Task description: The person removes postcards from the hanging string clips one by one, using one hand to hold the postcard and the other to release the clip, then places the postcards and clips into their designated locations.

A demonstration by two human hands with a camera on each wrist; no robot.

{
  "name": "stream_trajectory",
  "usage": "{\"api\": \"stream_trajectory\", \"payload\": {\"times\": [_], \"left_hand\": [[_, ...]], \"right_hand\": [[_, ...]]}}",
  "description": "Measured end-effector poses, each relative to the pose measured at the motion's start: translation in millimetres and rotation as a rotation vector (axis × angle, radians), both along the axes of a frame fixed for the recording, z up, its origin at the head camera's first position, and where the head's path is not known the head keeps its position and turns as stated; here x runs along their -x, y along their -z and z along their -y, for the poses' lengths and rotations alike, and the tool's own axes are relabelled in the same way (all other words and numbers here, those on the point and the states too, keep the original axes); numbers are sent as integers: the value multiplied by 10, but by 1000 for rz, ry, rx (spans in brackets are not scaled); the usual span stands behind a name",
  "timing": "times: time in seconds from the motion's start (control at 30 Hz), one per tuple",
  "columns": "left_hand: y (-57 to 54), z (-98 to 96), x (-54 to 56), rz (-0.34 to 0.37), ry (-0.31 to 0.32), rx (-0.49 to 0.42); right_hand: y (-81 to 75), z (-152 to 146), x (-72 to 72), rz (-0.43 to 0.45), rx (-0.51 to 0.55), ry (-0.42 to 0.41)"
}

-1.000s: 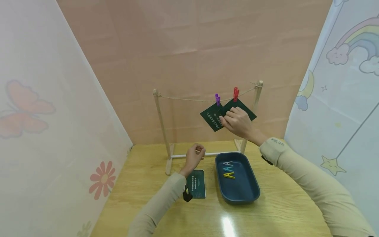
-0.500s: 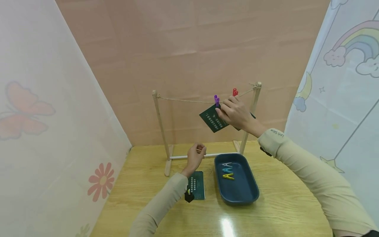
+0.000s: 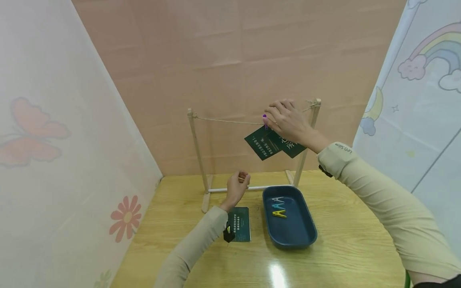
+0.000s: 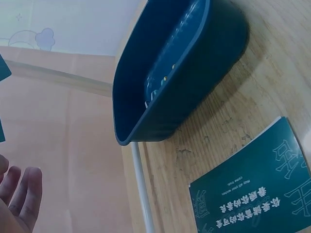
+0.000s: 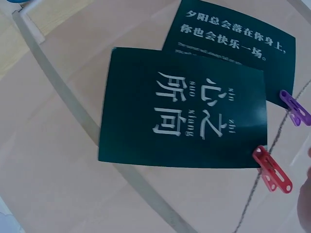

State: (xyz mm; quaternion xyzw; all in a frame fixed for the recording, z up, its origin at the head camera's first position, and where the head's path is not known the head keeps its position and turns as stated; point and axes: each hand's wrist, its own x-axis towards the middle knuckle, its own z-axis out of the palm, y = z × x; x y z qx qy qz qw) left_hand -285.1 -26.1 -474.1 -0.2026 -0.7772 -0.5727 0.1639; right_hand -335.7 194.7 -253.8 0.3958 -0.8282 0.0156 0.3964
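Two dark green cards with white lettering hang tilted and overlapping from a thin rope [image 3: 230,121]. A purple clothespin [image 5: 295,108] clips the left card [image 3: 261,143] at its corner. A red clothespin [image 5: 272,170] clips the right card [image 5: 182,109]; my hand hides it in the head view. My right hand [image 3: 288,121] is raised at the rope, fingers extended beside the clothespins and nothing visible in its grasp. My left hand [image 3: 238,188] hovers with loosely curled fingers, holding nothing, beyond a stack of green cards [image 3: 242,225] on the table.
A blue tray [image 3: 312,234] stands right of the stack, with yellow, blue and pale clothespins [image 3: 279,213] inside. The rope's wooden frame has a left post [image 3: 197,150], a right post [image 3: 304,164] and a white bottom bar [image 3: 217,190]. Printed cloth walls enclose both sides.
My right hand has moved from in front of the right card up to the rope, covering the red clothespin. The right card has turned, showing large characters. My left hand stays nearly still.
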Motion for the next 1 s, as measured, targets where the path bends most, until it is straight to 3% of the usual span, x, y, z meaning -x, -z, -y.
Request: {"api": "stream_trajectory", "payload": {"times": [0.4, 0.73, 1.0], "left_hand": [[-52, -75, 7, 66, 4, 18], [-174, -164, 39, 69, -10, 21], [-153, -222, 56, 83, -28, 1]], "right_hand": [[-92, 52, 8, 172, -185, 190], [-74, 27, 61, 184, -183, 233], [-72, 51, 74, 266, -132, 229]]}}
